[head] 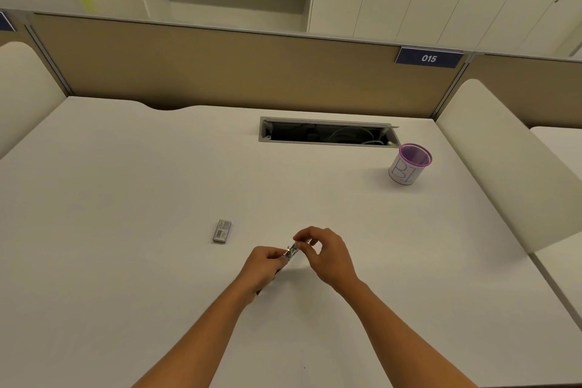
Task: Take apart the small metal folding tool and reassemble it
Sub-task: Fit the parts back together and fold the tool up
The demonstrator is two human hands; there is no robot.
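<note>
My left hand (263, 263) grips the small metal folding tool (292, 251) just above the desk (126, 198) while my right hand (321, 250) pinches its far end, apparently mid-disassembly; next needs a careful pull.

There were two hands, the left hand (264, 264) at six o'clock and the right hand (324, 253) just beside it toward three. One small metal tool (293, 251) sat between them. One small box (222, 231) lay at nine o'clock from the hands. One purple cup (409, 164) stood toward two o'clock. One open slot (327, 134) was cut in the one desk (126, 183), at twelve o'clock.
</note>
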